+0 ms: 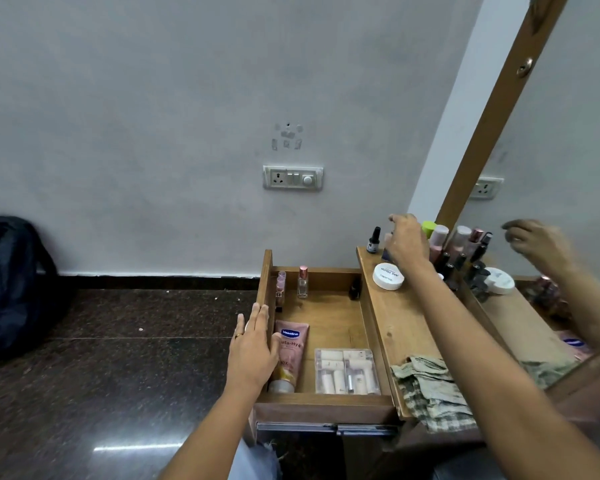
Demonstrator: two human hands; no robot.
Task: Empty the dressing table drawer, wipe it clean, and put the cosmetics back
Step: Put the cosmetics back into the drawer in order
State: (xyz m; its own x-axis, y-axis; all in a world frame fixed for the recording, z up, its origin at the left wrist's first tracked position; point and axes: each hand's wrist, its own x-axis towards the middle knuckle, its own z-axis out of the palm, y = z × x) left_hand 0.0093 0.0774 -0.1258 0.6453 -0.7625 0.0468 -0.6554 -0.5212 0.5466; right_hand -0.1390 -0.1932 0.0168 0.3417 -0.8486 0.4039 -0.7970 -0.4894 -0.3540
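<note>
Fingers (pixel 258 317) of the left hand (pixel 253 348) lay straight, together, against the left wall of the drawer (pixel 326 398), lower centre. The right hand (pixel 406 242), centre right, curled over bottles (pixel 440 235) on the surface (pixel 406 323); grip unclear. A tube (pixel 290 355) and clear box (pixel 347 370) lay in the drawer.

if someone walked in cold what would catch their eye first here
The open wooden drawer stands out mid-frame, with a pink Vaseline tube along its left wall and a clear case of small bottles at its front right. The right hand reaches among the bottles on the table top beside the mirror; the left hand rests on the drawer's left wall. A crumpled checked cloth lies at the table top's near edge.
</note>
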